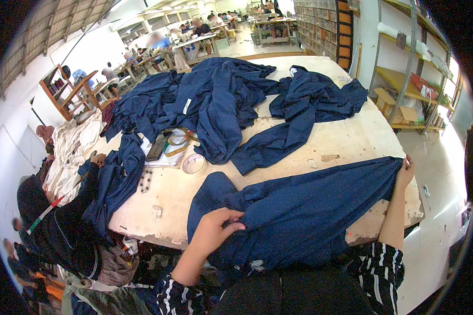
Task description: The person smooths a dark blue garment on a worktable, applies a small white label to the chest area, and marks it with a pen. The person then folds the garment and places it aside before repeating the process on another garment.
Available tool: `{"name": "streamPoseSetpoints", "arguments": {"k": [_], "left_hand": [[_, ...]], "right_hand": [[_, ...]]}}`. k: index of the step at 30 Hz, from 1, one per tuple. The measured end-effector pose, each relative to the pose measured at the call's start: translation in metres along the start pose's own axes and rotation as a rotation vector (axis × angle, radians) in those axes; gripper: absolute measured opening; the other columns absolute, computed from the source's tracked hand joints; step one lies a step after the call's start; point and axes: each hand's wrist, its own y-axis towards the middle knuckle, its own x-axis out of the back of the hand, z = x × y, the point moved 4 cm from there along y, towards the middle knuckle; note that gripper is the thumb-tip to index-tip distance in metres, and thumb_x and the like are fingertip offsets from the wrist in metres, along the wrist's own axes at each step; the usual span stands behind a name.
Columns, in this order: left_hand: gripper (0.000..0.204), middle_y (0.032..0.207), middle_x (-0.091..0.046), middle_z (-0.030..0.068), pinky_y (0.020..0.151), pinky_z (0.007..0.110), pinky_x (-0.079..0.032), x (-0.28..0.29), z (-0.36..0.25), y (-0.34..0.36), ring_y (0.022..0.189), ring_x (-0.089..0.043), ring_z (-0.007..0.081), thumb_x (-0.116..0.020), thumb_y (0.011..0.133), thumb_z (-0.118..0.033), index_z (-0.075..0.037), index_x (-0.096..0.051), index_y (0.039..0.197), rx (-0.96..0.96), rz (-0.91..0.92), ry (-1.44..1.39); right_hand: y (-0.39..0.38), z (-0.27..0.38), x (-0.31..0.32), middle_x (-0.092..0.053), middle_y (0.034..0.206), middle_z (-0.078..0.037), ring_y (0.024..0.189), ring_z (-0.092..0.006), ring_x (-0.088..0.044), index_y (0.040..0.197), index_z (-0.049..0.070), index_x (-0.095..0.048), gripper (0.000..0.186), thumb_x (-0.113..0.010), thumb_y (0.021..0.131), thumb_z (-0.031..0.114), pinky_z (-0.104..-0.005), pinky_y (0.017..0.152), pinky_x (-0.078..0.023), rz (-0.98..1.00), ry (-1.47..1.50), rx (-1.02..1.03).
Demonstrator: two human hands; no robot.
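Note:
A large dark navy fabric piece point(310, 205) drapes over the near edge of the pale, worn worktable point(378, 136). My right hand point(407, 167) pinches its far-right corner at the table's right side. On the fabric's left part rests my left hand point(220, 228), thumb and curved fingers slightly apart. Beyond it lie rumpled navy garments point(220, 100), a tape roll point(193, 163) and a yellow measuring tape point(181, 140) on folded white material.
A co-worker in dark clothing point(47, 220) leans at the table's left, hand point(97, 159) by navy cloth, near cream fabric point(68, 152). Metal shelves point(404, 79) stand right beside an aisle. People at sewing tables point(199, 37) occupy the background.

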Motion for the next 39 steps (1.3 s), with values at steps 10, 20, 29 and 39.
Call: {"name": "streamPoseSetpoints", "arguments": {"k": [10,20,29,39], "left_hand": [[0.013,0.095,-0.062,0.0075,0.082,0.042,-0.041,0.003,0.024,0.063,0.096,-0.055,0.0287,-0.064,0.079,-0.020,-0.008,-0.064,0.083,-0.144,0.213,0.372],[0.012,0.089,-0.066,0.0003,0.084,0.044,-0.034,-0.022,0.035,0.061,0.091,-0.057,0.0216,-0.065,0.077,-0.024,-0.013,-0.068,0.080,-0.077,0.286,0.692],[0.020,0.072,-0.063,-0.0009,0.086,0.036,-0.034,0.040,0.007,0.025,0.075,-0.059,0.0160,-0.078,0.066,-0.020,-0.012,-0.060,0.063,-0.239,-0.164,0.186],[0.018,0.081,-0.067,0.0080,0.082,0.039,-0.039,0.019,0.022,0.113,0.078,-0.062,0.0231,-0.069,0.076,-0.023,-0.008,-0.069,0.086,-0.176,-0.219,0.117]], "right_hand": [[-0.005,0.014,0.000,-0.064,0.091,-0.009,0.079,-0.0169,-0.059,0.112,0.006,-0.061,0.029,-0.059,0.088,0.022,-0.0280,0.073,-0.045,0.054,-0.035,-0.083],[0.005,-0.007,0.007,-0.065,0.102,-0.014,0.084,-0.0200,-0.061,0.115,0.006,-0.060,0.028,-0.058,0.089,0.015,-0.0291,0.078,-0.046,-0.074,0.259,-0.119],[0.025,0.019,0.049,-0.065,0.105,-0.016,0.092,-0.0220,-0.062,0.117,0.004,-0.059,0.031,-0.056,0.089,0.014,-0.0303,0.083,-0.046,-0.283,0.309,-0.031],[0.105,0.143,0.016,-0.064,0.099,-0.019,0.092,-0.0325,-0.061,0.114,0.005,-0.060,0.042,-0.060,0.083,0.033,-0.0442,0.083,-0.045,-0.070,-0.458,0.297]]}}
